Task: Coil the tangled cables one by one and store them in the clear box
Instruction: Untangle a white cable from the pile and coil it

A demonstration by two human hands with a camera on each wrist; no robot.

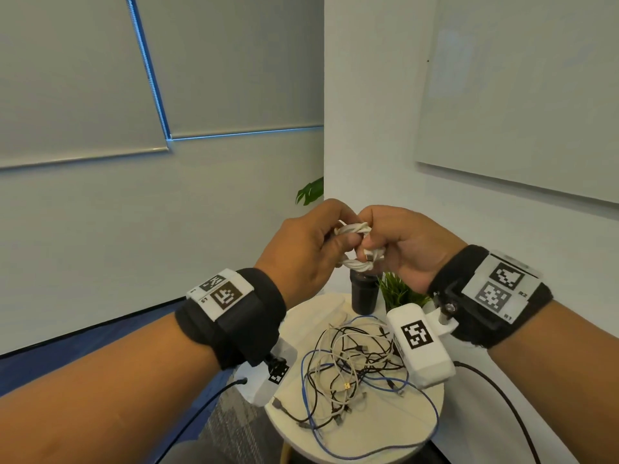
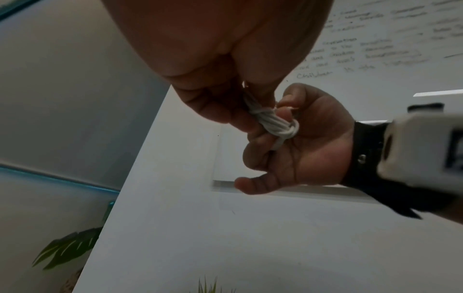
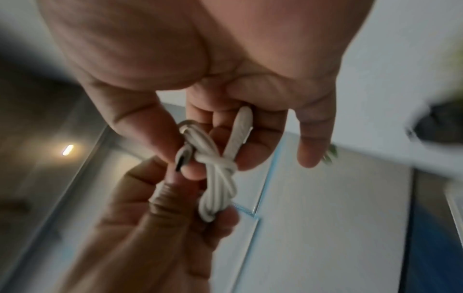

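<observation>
A white cable [image 1: 356,244] is wound into a small tight bundle and held up in the air between both hands, well above the table. My left hand [image 1: 310,246] pinches one end of the bundle [image 2: 273,123]. My right hand [image 1: 395,244] pinches the other end, thumb and forefinger at the wrapped knot beside a plug [image 3: 184,156]. The bundle [image 3: 220,178] shows several parallel strands cinched by a turn of cable. Below lies a tangle of black, white and blue cables [image 1: 355,366] on the round white table [image 1: 425,406]. A clear box [image 1: 315,321] is faintly visible at the table's back left.
A black cup [image 1: 363,293] and a small green plant [image 1: 400,291] stand at the back of the table. A blue cable loop [image 1: 432,416] runs near the table's front right edge. Walls, window blinds and a whiteboard [image 1: 536,95] surround the corner.
</observation>
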